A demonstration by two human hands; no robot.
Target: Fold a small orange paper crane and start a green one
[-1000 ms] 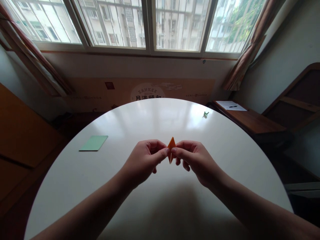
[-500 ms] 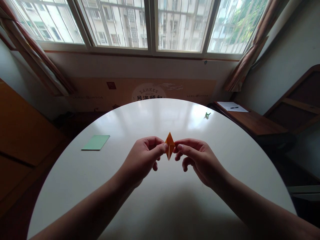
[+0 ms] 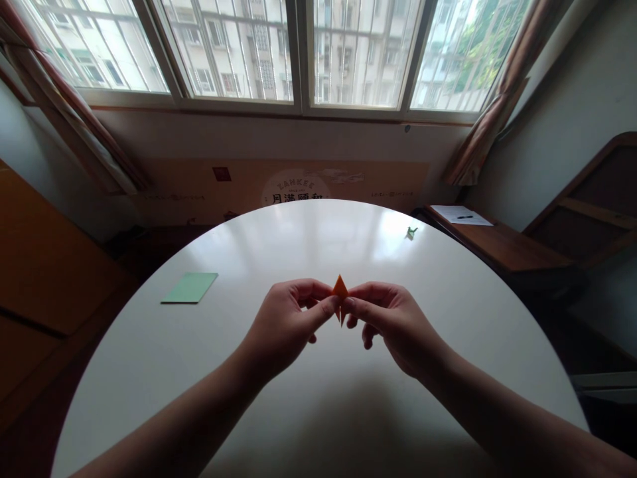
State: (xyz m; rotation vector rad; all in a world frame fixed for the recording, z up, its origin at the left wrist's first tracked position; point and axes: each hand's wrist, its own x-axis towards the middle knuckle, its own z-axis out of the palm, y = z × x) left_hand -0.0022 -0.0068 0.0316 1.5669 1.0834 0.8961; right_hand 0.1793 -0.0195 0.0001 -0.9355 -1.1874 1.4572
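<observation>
A small orange folded origami paper, diamond-shaped with a split lower point, is held up over the middle of the white round table. My left hand pinches its left side between thumb and fingers. From the right, my right hand pinches the opposite side, its thumb close to the left thumb. Both thumbs cover the paper's middle; only its top tip and lower points show. The lower fingers of my right hand are curled beneath.
Green square paper lies on the table's left part. A small green folded paper figure stands near the far right edge. Beyond, a brown wooden surface carries a white sheet with a pen.
My right thumb has moved left onto the front of the orange paper, and both thumbs now nearly meet over its middle. The view has shifted slightly.
</observation>
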